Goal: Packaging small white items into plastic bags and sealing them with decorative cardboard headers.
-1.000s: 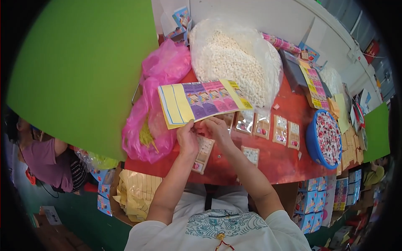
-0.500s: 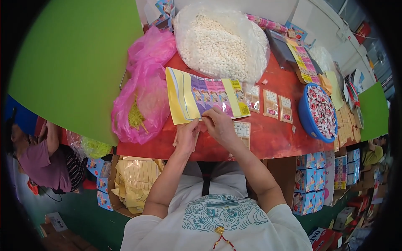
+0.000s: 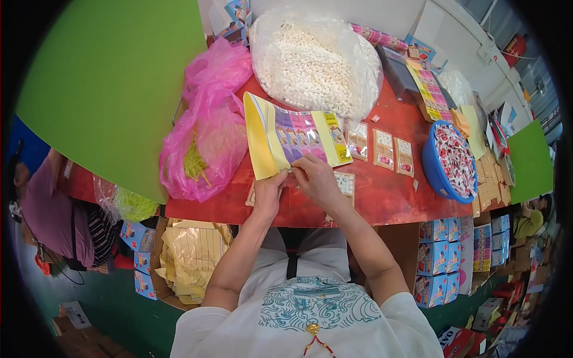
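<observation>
Above the red table I hold up a yellow and purple printed sheet, its yellow left side curling over. My left hand pinches its lower edge near the left. Close beside it, my right hand has its fingers bent in at the same edge, pressed to the sheet. Beneath my hands lies a small tray of white pieces, partly covered by my right hand. Further right sit several similar trays holding white pieces and a small red and white packet. The sheet's underside is hidden.
A large clear bag of white pellets stands at the back. On the left is a pink plastic bag with yellow-green strands. A blue basin of small packets stands right. Below the table are blue boxes and a carton of yellow sheets.
The sheet has shifted slightly right, and its yellow left side curls over more. Both hands keep their grip near its lower edge. At far left, another person has leaned or turned.
</observation>
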`<action>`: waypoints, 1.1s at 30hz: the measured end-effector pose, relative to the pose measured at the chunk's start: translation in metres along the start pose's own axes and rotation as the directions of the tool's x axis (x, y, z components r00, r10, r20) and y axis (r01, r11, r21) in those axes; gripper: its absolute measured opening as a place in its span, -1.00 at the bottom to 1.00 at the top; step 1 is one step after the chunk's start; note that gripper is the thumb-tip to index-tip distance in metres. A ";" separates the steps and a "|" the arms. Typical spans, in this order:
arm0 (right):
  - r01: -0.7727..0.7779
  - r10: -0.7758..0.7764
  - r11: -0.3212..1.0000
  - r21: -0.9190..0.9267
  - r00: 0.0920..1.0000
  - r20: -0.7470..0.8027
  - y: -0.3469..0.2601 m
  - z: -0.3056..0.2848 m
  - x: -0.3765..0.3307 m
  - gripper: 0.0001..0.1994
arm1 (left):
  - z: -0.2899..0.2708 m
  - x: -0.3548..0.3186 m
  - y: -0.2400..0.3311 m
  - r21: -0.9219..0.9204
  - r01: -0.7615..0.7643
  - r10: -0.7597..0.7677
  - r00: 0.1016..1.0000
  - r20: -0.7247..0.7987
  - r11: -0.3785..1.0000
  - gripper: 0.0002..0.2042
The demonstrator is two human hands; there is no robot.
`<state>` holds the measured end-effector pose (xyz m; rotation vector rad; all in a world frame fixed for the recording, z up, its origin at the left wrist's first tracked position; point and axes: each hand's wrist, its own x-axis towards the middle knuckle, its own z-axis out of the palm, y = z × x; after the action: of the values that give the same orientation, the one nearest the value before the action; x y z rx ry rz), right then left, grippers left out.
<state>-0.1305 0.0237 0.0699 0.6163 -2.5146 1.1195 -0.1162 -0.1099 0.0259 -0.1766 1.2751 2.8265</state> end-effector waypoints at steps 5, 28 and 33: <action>0.132 -0.126 0.971 -0.198 0.991 0.040 -0.007 -0.005 0.001 -0.91 | 0.001 0.003 -0.003 0.020 -0.012 0.012 1.000 0.013 1.000 -0.72; 0.102 -0.103 0.994 0.037 0.993 0.053 0.012 -0.029 0.037 -0.93 | 0.024 0.015 0.017 -0.117 -0.021 0.031 0.996 0.081 0.993 -0.70; 0.092 -0.087 0.988 -0.123 0.995 0.049 0.004 -0.017 0.029 -0.92 | 0.021 0.019 0.007 -0.080 -0.062 0.065 0.997 0.044 0.995 -0.69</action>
<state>-0.1555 0.0313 0.0917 0.7187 -2.5431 0.9186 -0.1374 -0.0991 0.0427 -0.0737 1.1823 2.9180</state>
